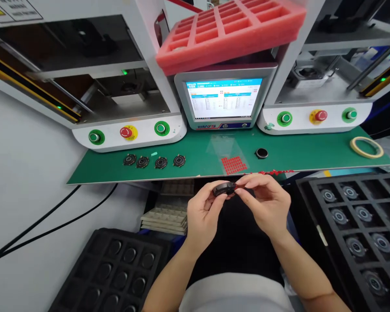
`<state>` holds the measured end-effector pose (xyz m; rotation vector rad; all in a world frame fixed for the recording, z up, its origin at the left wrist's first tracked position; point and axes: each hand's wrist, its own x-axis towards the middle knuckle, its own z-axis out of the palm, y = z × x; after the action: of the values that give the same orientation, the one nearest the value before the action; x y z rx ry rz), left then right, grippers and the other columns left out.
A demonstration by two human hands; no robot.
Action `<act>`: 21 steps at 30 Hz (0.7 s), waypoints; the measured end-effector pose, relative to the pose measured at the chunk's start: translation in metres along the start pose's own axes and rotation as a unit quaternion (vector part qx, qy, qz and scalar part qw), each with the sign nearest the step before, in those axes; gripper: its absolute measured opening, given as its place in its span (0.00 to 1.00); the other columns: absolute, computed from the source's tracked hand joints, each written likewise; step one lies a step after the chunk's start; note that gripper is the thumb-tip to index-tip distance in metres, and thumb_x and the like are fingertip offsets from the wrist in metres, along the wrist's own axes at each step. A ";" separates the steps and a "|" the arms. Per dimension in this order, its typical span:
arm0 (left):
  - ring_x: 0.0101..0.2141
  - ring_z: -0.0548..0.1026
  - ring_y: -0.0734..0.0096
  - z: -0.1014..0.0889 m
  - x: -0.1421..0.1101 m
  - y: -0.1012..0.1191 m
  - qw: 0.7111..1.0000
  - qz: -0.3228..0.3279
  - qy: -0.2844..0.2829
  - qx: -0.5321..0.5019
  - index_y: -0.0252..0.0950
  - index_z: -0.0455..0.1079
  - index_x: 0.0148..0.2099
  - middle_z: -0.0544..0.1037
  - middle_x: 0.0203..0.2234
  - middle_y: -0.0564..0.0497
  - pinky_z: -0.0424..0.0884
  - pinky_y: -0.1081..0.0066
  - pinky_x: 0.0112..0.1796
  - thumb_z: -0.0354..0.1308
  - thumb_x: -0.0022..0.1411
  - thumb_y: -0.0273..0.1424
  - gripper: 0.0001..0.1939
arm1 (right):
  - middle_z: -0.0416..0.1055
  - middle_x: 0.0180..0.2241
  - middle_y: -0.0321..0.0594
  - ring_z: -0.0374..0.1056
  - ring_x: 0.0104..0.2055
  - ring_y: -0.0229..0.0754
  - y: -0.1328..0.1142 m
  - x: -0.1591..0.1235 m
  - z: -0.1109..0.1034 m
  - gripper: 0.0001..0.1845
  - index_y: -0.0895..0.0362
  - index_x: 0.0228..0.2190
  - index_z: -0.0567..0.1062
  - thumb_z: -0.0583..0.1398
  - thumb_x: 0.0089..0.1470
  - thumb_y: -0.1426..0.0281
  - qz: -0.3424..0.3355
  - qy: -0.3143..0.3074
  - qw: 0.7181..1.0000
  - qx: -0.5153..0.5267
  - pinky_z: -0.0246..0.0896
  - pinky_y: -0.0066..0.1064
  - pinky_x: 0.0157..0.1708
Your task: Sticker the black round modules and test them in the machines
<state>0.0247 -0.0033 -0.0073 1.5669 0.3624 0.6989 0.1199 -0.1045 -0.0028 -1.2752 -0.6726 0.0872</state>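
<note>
Just in front of the green bench edge, my left hand grips a round black watch case, held tilted between thumb and fingers. My right hand meets it from the other side, thumb and forefinger pinched at the case's right edge. A trace of red shows at those fingertips, too small to make out. On the bench beyond lies a clear sheet with small red stickers. To its right rests another round watch, dark face up. Several round black watch parts lie in a row at the left.
Two press machines with green buttons and red stop buttons flank a monitor. A pink foam tray sits above it. Black trays holding round parts stand low left and right. A tape roll lies far right.
</note>
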 end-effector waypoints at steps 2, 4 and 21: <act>0.38 0.79 0.72 -0.003 -0.005 0.005 0.994 0.056 -0.021 0.088 0.38 0.75 0.47 0.81 0.39 0.50 0.77 0.75 0.42 0.57 0.66 0.29 0.09 | 0.78 0.32 0.35 0.75 0.35 0.39 -0.005 -0.004 -0.007 0.13 0.50 0.30 0.75 0.66 0.48 0.81 -0.016 -0.011 1.000 -0.005 0.74 0.32 0.36; 0.39 0.79 0.72 -0.004 -0.008 0.009 0.980 0.110 -0.042 0.159 0.40 0.75 0.49 0.81 0.40 0.51 0.76 0.74 0.43 0.57 0.66 0.27 0.10 | 0.78 0.32 0.35 0.75 0.35 0.40 -0.010 -0.009 -0.013 0.15 0.50 0.31 0.76 0.66 0.48 0.83 -0.045 -0.017 0.999 -0.015 0.73 0.33 0.35; 0.38 0.79 0.73 -0.006 0.001 0.009 0.949 0.198 -0.151 0.194 0.38 0.73 0.52 0.82 0.39 0.49 0.74 0.76 0.40 0.57 0.65 0.22 0.14 | 0.72 0.27 0.35 0.70 0.29 0.38 -0.007 0.009 -0.048 0.12 0.52 0.28 0.71 0.63 0.51 0.82 -0.081 -0.180 0.980 -0.026 0.69 0.32 0.28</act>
<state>0.0201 0.0013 0.0018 2.1229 -0.0565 0.7032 0.1490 -0.1438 0.0013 -1.2608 -1.0945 0.1707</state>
